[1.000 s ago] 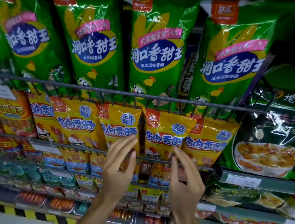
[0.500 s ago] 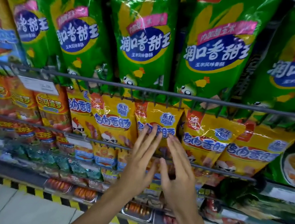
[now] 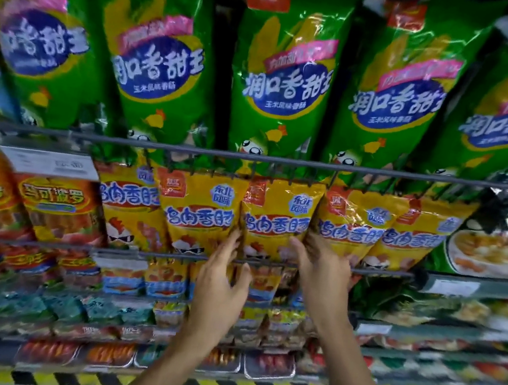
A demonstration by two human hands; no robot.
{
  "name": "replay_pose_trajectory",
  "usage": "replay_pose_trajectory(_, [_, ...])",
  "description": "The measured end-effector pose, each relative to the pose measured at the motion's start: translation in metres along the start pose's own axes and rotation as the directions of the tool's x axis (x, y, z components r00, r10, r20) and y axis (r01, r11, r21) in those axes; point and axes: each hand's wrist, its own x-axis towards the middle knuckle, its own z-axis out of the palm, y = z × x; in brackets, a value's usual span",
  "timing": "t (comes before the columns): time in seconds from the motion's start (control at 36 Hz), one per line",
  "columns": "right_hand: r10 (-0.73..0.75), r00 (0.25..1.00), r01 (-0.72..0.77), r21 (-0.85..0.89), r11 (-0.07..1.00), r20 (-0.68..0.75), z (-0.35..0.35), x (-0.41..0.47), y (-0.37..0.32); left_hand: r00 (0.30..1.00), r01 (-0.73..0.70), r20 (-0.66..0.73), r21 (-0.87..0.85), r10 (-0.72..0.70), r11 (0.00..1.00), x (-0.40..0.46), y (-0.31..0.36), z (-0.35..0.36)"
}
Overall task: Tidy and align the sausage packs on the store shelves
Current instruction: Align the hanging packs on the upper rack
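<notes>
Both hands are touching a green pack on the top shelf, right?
Not quite. The head view shows the left hand and right hand on a yellow pack, one shelf below the green packs. Both hands are on it, fingers fairly straight.

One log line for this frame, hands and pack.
left hand: open, on yellow pack | right hand: open, on same pack | shelf rail in front

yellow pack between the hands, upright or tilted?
Roughly upright. The yellow pack stands behind the rail, level with its neighbours; left hand and right hand flank it.
</notes>
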Motion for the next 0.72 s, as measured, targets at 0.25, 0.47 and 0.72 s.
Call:
replay_pose_trajectory(0.25, [-0.063,0.996,0.056,0.1,0.993,0.062,-0.001,0.014,0.021,0.993,0.038,-0.101,-0.189,-0.058,0.981,-0.005,0.013,0.012])
replay_pose_trajectory(0.47, [-0.091,0.996,0.087,0.134,0.987,0.022,-0.002,0.012,0.027,0.983,0.028,-0.17,-0.22,-0.066,0.975,-0.006,0.018,0.026])
replay_pose_trajectory(0.72, [-0.083,0.992,0.074,0.092,0.993,0.098,-0.004,0.011,0.028,0.973,-0.01,-0.229,-0.163,-0.028,0.986,-0.008,0.023,0.029])
